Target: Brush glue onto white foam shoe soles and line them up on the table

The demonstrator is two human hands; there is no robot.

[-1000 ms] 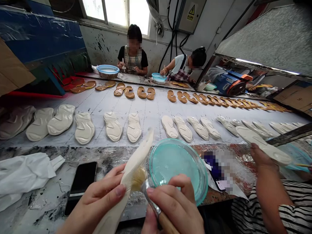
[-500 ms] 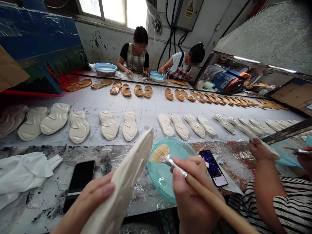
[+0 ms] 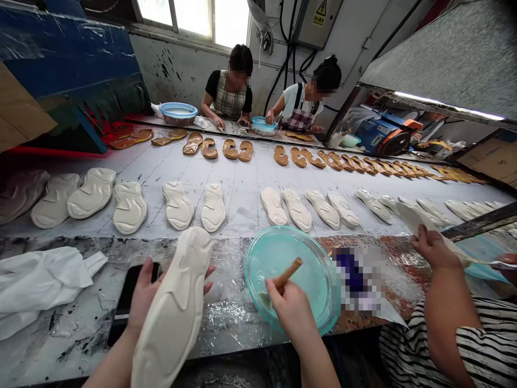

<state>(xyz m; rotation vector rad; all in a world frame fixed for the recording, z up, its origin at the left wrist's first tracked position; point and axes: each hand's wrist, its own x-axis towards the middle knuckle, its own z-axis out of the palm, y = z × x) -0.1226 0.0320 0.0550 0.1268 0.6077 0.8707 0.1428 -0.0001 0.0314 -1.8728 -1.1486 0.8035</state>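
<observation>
A cream-coloured sole [image 3: 172, 312] lies tilted in my left hand [image 3: 147, 293], its moulded face turned up toward the camera; the fingers support it from behind and show at both edges. My right hand [image 3: 293, 310] grips the wooden handle of a brush [image 3: 288, 272] over the turquoise bowl [image 3: 336, 307]. The brush head is down in the bowl's pale liquid, and its bristles are mostly hidden. Beyond the bowl, more cream soles [image 3: 297, 209] rest in a row on the white belt [image 3: 242, 180].
A dark phone [image 3: 123, 307] and white cloth [image 3: 48, 283] lie at left. A striped-sleeved person's hand [image 3: 438, 248] holds a sole at right. Brown soles [image 3: 230, 149] line the belt's far side, where two people work by blue bowls [image 3: 177, 110]. A metal post [image 3: 480, 221] stands right.
The sole in my left hand has turned from edge-on to face-up and moved lower. My right hand has lowered the brush into the bowl, its handle now pointing up.
</observation>
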